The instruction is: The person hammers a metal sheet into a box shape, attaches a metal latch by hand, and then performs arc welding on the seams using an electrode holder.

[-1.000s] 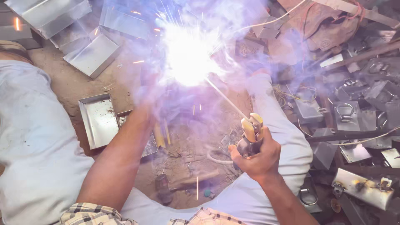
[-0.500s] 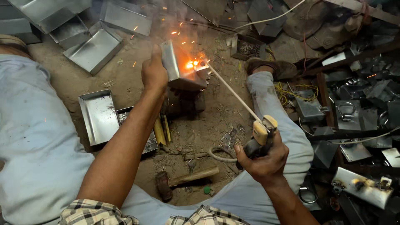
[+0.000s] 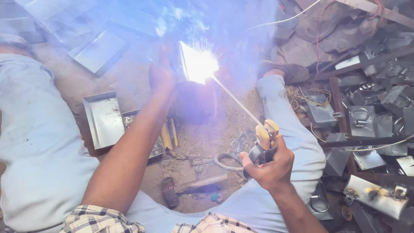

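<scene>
Arc re-ignited: where only sparks glowed half a second earlier, a white flare now burns at the metal tray [image 3: 186, 60] steadied by the left hand [image 3: 160, 77]. Right hand [image 3: 269, 166] fingers grip the electrode holder [image 3: 264, 140]; welding continues above the dirt floor's [image 3: 129, 69] centre.

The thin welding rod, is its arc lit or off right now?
Lit: a white-blue glare bursts at the tip of the thin welding rod, against the sheet-metal piece.

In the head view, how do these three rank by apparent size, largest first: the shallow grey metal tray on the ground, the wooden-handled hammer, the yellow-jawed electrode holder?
1. Shallow grey metal tray.
2. Wooden-handled hammer.
3. Yellow-jawed electrode holder, partly hidden in the right hand and nearer the camera, so hammer versus holder is unsure.
</scene>
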